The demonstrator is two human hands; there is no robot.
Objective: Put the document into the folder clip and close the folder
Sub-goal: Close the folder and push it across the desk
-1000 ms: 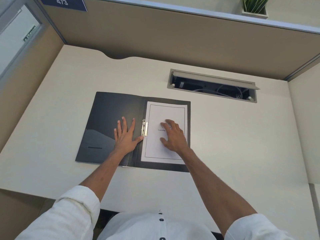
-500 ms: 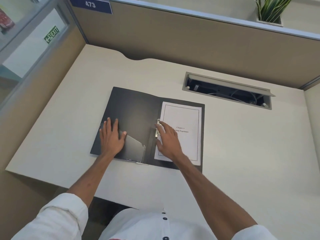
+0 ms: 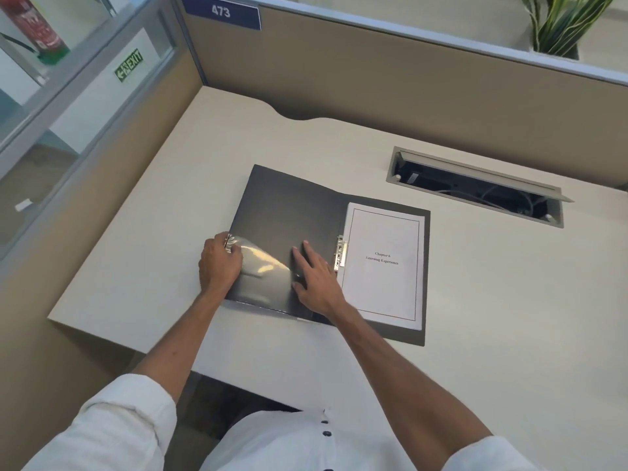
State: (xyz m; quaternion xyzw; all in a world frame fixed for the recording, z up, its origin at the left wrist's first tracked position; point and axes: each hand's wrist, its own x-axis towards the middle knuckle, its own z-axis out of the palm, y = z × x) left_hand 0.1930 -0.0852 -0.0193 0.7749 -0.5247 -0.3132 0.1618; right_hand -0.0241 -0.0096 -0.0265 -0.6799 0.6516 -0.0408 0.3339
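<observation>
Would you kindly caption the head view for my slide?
Left hand grips the open black plastic folder's cover edge; right hand rests beside its metal clip.

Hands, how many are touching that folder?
2. The left hand grips the folder at its left cover's outer edge; the right hand lies flat on that cover, beside the clip.

Desk point(image 3: 509, 300) with cable tray point(image 3: 475, 188), plant point(image 3: 560, 25) behind.

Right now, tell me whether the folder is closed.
No: the folder lies open on the desk, the document showing under its clip.
</observation>
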